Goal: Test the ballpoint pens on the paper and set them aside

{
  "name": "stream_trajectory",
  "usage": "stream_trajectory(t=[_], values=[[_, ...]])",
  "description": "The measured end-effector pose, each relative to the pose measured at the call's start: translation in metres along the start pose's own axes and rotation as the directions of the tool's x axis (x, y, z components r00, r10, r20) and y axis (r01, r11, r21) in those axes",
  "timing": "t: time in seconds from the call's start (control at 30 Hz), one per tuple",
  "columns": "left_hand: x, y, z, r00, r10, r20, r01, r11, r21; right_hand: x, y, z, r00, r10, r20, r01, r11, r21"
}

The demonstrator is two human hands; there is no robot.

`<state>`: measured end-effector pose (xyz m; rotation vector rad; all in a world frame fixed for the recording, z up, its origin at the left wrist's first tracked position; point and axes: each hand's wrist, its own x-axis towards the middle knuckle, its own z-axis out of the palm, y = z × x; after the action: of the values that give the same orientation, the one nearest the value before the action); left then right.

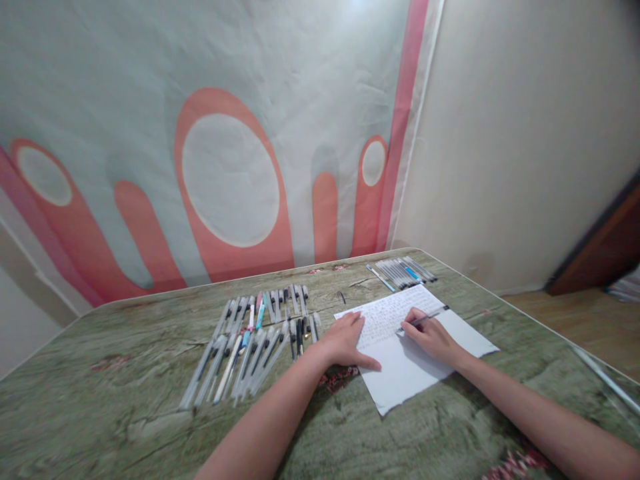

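Observation:
A white sheet of paper (395, 377) lies at a slant on the table, its upper part covered with rows of handwriting. My right hand (429, 335) is closed round a pen (434, 314), whose tip meets the sheet near the last written lines. The pen's dark end points up to the right. Spread flat, my left hand (345, 341) rests on the left edge of the sheet with its thumb apart from the fingers and holds nothing.
Several pens (200, 373) lie in two rows left of my left hand. Another row of pens (400, 273) sits beyond the sheet. The wood-patterned table (125, 387) meets a patterned hanging (235, 260) behind. A pale rod (605, 377) lies at the right edge.

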<state>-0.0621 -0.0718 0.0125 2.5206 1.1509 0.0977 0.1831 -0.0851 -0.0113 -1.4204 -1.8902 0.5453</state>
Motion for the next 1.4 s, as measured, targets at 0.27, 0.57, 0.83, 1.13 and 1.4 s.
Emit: stream_trajectory(t=[0.27,0.57,0.83,1.13,1.4], values=[[-0.0011,0.0025,-0.0019,1.0,-0.003,0.005,0.003,1.0,0.001,-0.0006,-0.002,-0.0004,1.0,0.011,0.0,-0.011,1.0,0.006],[-0.0011,0.0023,-0.0023,1.0,-0.008,0.014,0.008,1.0,0.002,-0.001,-0.0031,-0.0011,1.0,0.018,0.002,-0.018,1.0,0.001],[-0.0008,0.0023,-0.0019,1.0,-0.007,0.01,0.007,1.0,-0.001,-0.0006,0.0007,0.0001,1.0,0.004,-0.006,-0.004,1.0,0.022],[-0.0011,0.0023,-0.0018,1.0,-0.013,0.011,0.013,1.0,-0.003,-0.0006,0.004,0.0005,1.0,0.017,-0.003,-0.017,1.0,0.02],[-0.0016,0.0022,-0.0029,1.0,-0.003,0.01,0.003,1.0,0.002,-0.0009,0.0019,-0.0001,1.0,0.019,-0.002,-0.019,0.999,0.026]])
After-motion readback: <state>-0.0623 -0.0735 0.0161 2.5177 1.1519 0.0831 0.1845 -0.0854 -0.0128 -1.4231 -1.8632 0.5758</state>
